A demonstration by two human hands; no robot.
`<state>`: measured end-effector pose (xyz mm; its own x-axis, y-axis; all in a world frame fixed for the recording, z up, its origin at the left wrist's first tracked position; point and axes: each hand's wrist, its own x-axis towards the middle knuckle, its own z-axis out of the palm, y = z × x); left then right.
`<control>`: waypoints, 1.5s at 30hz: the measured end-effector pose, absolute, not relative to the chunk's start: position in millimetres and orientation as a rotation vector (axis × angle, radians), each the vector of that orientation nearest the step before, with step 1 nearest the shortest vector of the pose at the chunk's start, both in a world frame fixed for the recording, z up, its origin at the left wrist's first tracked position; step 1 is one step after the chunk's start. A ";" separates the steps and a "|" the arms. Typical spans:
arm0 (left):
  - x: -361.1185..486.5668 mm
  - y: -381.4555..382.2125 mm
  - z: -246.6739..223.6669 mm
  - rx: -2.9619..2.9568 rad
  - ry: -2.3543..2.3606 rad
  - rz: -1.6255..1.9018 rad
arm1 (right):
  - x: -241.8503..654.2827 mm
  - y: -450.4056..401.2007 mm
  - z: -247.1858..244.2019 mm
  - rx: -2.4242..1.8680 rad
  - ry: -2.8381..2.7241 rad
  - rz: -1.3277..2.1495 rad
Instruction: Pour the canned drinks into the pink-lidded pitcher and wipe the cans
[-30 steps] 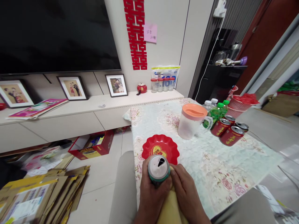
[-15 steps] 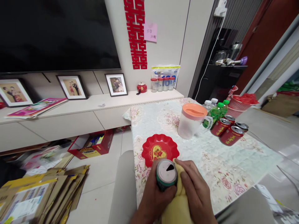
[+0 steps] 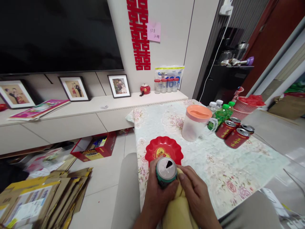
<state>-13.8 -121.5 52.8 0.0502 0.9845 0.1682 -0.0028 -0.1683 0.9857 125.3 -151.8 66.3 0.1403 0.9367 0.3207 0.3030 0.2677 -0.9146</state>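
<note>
My left hand [image 3: 156,194] is wrapped round a green can [image 3: 166,173] with an opened silver top, held upright near the table's front edge. My right hand [image 3: 196,192] is closed on a yellow cloth [image 3: 179,210], pressed against the can's right side; the cloth hangs down toward my lap. Just beyond the can lies a red scalloped plate [image 3: 175,149] with a gold heart design, its near part hidden by the can and my left hand.
A clear pitcher with an orange lid [image 3: 195,124], several red cans [image 3: 235,138] and green-capped bottles [image 3: 222,114] stand on the flowered tablecloth [image 3: 219,168]. Pink baskets [image 3: 244,106] are behind them. Flattened cardboard [image 3: 57,197] lies on the floor at left.
The can and both hands have shifted slightly up and to the left, covering more of the plate's near edge. Both grips are kept.
</note>
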 end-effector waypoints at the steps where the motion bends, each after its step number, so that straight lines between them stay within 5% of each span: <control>1: -13.7 -120.9 52.6 1.360 1.098 1.289 | 125.8 -154.0 69.3 -1.247 -1.398 0.675; 15: -14.6 -131.6 33.4 1.463 1.127 1.156 | 128.4 -156.6 94.9 -1.340 -1.860 0.058; 32: -14.6 -129.1 38.0 1.448 1.018 1.161 | 155.5 -163.0 114.7 -1.109 -2.018 0.449; 45: -22.1 -114.7 40.1 1.189 1.037 1.266 | 194.1 -117.1 -10.0 -1.753 -1.571 0.015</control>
